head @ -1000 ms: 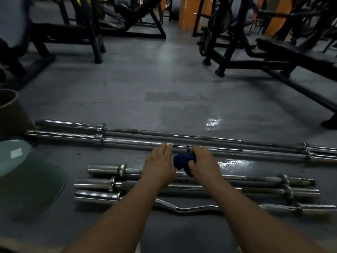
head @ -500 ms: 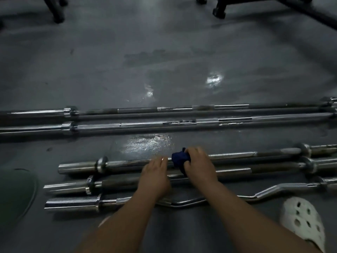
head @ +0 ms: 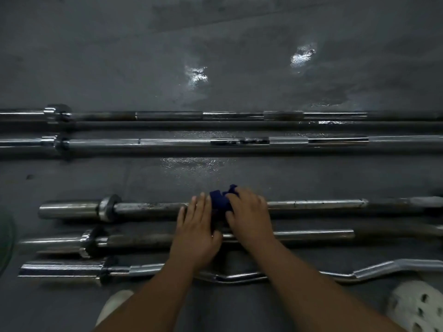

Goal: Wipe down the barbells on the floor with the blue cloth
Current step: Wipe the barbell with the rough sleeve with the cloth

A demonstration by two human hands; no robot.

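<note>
The cloth (head: 221,200), dark blue and bunched into soft folds, is pressed on the shaft of the short bar (head: 148,209), roughly at its middle. It is gripped by the right hand (head: 249,216), whose fingers (head: 242,195) are curled over the cloth and the round shaft beneath it. The left hand (head: 195,233) is laid flat just beside the cloth. Its fingers (head: 200,204) are straight and slightly apart, the tips are rested on the same shaft, and nothing is held by it.

The short bar is a steel cylinder, dull and speckled to the left of the hands and smoother and brighter to the right. A thick polished sleeve and a round collar are seen at its left end. A second bar (head: 311,234) of the same build is laid parallel and nearer the person, and is partly covered by the left palm. Nearest of all, a chrome curl bar (head: 239,277) with wavy bends and a shiny sleeve is crossed by both forearms.

Beyond the cloth, well apart from it, two long bars (head: 167,142) are laid side by side, with smooth bright bands alternating with duller ones.

All of these are carried by the floor (head: 96,56), which is dark grey and matte, with glossy wet patches. A white perforated clog (head: 417,307) is seen at the bottom right corner.
</note>
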